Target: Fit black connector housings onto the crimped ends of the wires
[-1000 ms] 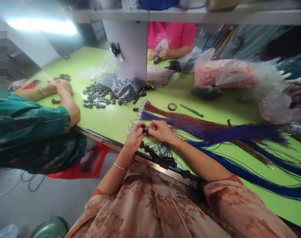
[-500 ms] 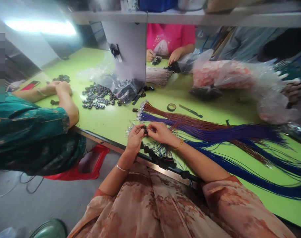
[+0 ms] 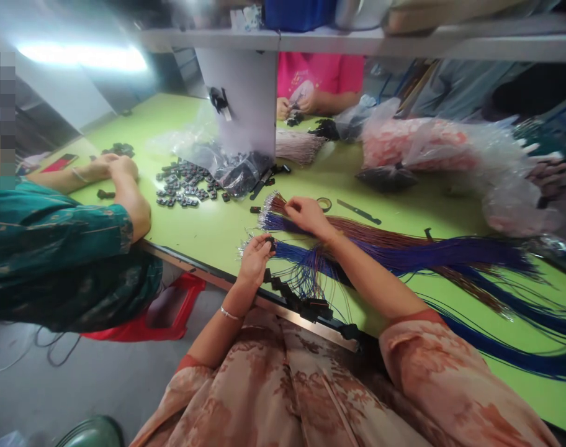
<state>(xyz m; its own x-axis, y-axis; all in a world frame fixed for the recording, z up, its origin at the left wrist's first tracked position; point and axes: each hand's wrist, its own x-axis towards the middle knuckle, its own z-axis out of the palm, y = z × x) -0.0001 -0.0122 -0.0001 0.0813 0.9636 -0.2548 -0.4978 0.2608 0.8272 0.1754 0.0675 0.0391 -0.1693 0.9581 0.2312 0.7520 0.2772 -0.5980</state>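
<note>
My left hand (image 3: 254, 259) is closed on a small black plastic connector housing (image 3: 270, 244) near the table's front edge. Up and to the right, my right hand (image 3: 308, 215) rests at the metal-tipped end of a bundle of brown wires (image 3: 352, 226); its fingers are pinched, and whatever lies between them is too small to make out. Purple-blue wires (image 3: 404, 256) lie alongside the brown ones. Below my hands, several black connectors (image 3: 306, 305) sit along the table edge, with thin blue and brown wires (image 3: 313, 270) running by them.
A pile of black connectors (image 3: 185, 183) lies left of centre beside a clear plastic bag (image 3: 243, 174). Black tape (image 3: 324, 203) and a flat blade-like tool (image 3: 359, 212) lie beyond the wires. One co-worker's arm (image 3: 133, 198) is at left; another person in pink (image 3: 323, 74) sits opposite.
My right hand has left the black connector and moved up and away to the tips of the brown wires. My left hand stays in place, keeping the connector.
</note>
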